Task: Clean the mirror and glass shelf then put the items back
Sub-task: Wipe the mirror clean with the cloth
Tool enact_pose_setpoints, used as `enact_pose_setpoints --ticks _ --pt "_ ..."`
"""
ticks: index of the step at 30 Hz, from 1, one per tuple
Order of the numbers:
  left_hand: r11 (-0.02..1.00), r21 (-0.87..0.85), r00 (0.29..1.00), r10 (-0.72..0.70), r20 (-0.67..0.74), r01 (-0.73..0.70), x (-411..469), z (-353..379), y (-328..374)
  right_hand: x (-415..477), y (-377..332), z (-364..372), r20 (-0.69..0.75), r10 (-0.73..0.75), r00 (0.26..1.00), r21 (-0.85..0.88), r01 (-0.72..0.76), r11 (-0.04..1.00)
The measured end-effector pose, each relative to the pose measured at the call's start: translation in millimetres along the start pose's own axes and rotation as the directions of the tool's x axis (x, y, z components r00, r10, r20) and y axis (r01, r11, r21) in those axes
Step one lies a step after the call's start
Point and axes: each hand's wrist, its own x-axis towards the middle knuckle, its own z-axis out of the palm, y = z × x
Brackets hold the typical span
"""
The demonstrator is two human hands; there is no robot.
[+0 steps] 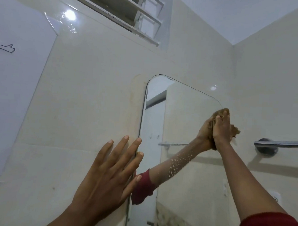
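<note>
Tiled wall (pixel 87 92) holds a mirror (pixel 184 114); left hand (pixel 107 173) flat at its edge, right hand (pixel 221 132) clutching a cloth (pixel 220 112); hard rubbing may loosen it.

No words, numbers or brand names are showing clearly enough to read. Up and to the left of the left hand (pixel 107 176), a white sheet (pixel 16 97) on the wall is carrying a black line drawing (pixel 8 47) that is looking like an outstretched arm ending in a fist with the thumb raised; the frame edge is cutting it off. Below the right hand (pixel 221 130), beside the forearm, a white wall plate (pixel 276 197) is bearing a small dark mark, too tiny to make out.
</note>
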Motion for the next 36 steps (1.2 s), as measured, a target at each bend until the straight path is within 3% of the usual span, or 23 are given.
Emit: enact_pose_setpoints --ticks 3,8,14,16,20,23,26,28,30,36 --pt "1.000 -0.005 1.000 -0.001 -0.003 0.001 -0.8 0.7 0.4 -7.2 9.1 -1.0 0.011 0.042 0.999 0.059 -0.043 0.997" --pt "1.000 -0.015 1.000 -0.008 -0.001 0.008 -0.9 -0.5 0.6 -24.4 -17.5 8.3 0.046 -0.024 0.999 0.085 0.020 0.996" --pt "1.000 -0.002 1.000 0.004 -0.004 -0.004 -1.3 -0.5 0.7 -86.4 -85.0 27.9 0.183 -0.284 0.941 0.058 0.278 0.959" --pt "1.000 -0.001 1.000 0.007 -0.010 -0.007 -1.4 -0.4 0.8 -114.1 -100.9 33.9 0.238 -0.399 0.885 0.093 0.388 0.917" --pt "1.000 -0.028 0.999 -0.012 -0.033 0.011 -1.2 -0.7 -0.5 -158.4 -103.4 43.7 0.309 -0.653 0.692 0.085 0.664 0.743" --pt "0.999 -0.048 0.998 -0.016 -0.065 0.013 -1.8 1.1 -0.6 -186.7 -83.0 40.4 0.338 -0.737 0.585 0.080 0.762 0.642" --pt "0.998 -0.063 0.996 0.011 -0.087 -0.016 -1.9 2.2 -0.9 -195.4 -53.4 34.5 0.376 -0.748 0.547 0.061 0.790 0.609" --pt "0.998 -0.058 0.997 0.010 -0.079 -0.014 -2.2 1.7 -1.4 -191.3 -34.8 30.3 0.372 -0.750 0.547 0.025 0.802 0.597" --pt "0.999 -0.037 0.998 0.010 -0.059 -0.012 -2.9 1.2 -1.0 -182.6 -17.4 25.1 0.342 -0.729 0.592 0.012 0.773 0.634" --pt "1.000 -0.006 1.000 0.002 -0.021 -0.002 -2.7 -0.7 0.9 -130.6 34.0 4.8 0.160 -0.458 0.874 -0.039 0.469 0.882"
